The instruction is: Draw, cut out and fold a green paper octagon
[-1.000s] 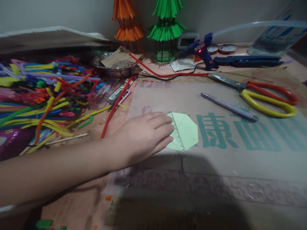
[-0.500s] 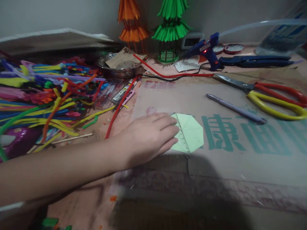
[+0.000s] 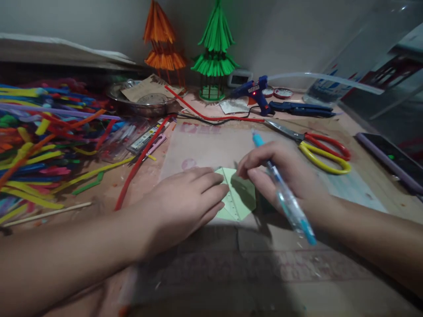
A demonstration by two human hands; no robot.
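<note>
My left hand (image 3: 188, 200) lies flat, fingers stretched out, on a pale green many-sided piece of paper (image 3: 245, 200). A straight strip with small marks, like a clear ruler (image 3: 231, 198), runs across the paper beside my fingertips. Most of that strip is hidden under the hand. My right hand (image 3: 280, 171) is closed around a blue pen with a clear barrel (image 3: 291, 211). The pen slants, its blue ends pointing up-left and down-right. My right fingertips are over the paper's upper right edge, and their shadow falls on it.
Scissors (image 3: 327, 154), a blue glue gun (image 3: 253, 93) with its red light on and pliers (image 3: 300, 108) lie behind. Orange (image 3: 161, 35) and green (image 3: 216, 39) tiered models stand at the back. Coloured pipe cleaners (image 3: 36, 145) fill the left; a phone (image 3: 391, 158) lies right.
My right hand has come into view holding a pen. The grey-looking pen that lay near the scissors no longer shows. My left hand stays on the paper, while the camera view has shifted right.
</note>
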